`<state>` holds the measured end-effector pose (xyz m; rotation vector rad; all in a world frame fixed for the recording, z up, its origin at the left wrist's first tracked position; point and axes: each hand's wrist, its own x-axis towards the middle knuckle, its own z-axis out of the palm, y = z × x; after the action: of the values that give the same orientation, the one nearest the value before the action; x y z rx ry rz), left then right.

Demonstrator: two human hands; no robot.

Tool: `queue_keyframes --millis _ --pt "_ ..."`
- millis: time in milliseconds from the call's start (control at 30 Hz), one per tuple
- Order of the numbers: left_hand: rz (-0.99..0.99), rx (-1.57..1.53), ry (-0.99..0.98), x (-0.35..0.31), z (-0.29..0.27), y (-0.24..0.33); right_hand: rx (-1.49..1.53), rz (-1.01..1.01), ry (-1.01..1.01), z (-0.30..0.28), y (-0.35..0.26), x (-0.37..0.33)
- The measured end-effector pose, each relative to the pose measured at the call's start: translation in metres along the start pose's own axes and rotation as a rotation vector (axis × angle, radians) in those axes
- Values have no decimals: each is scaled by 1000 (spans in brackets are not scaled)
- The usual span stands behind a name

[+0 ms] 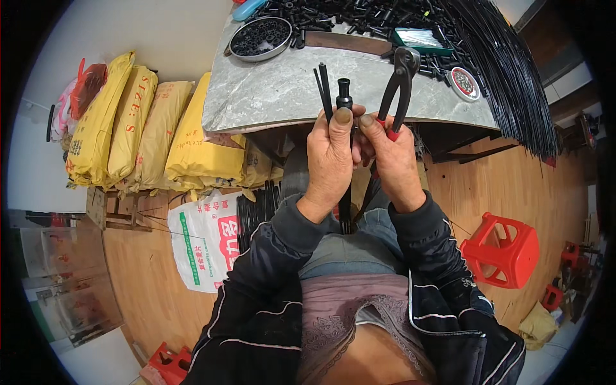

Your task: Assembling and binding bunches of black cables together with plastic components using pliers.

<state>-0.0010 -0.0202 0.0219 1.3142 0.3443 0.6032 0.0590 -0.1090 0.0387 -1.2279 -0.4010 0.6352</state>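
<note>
My left hand [329, 154] is closed round a black tubular plastic fitting [344, 93], held upright with its flared end on top. Thin black rods [323, 86] stick up from the same hand, and a bundle of dark rods runs down below it toward my lap. End-cutting pincers [404, 80] stand jaws up in my right hand [394, 160], their red-sleeved handles partly hidden by the palm. My right thumb tip and fingers meet the left fingers beside the fitting. What the right fingertips pinch there is hidden.
On the grey table [269, 86] are a round metal bowl [260, 38] of black rings, a heap of black fittings [359, 13], a green tray [423, 42] and a small dish [464, 83]. Long black rods [513, 77] overhang its right side. Yellow sacks [205, 154] stand left, a red stool [504, 250] right.
</note>
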Motion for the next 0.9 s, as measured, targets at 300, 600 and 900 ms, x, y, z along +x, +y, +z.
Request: queue_keyframes --millis 300,600,900 --pt "6 -5 10 -1 1 1 29 -2 -24 -4 5 0" --pt "21 10 37 -3 5 4 -177 -143 97 5 8 -6" --pt "14 -33 -9 -1 1 -1 -25 -92 38 -2 7 0"
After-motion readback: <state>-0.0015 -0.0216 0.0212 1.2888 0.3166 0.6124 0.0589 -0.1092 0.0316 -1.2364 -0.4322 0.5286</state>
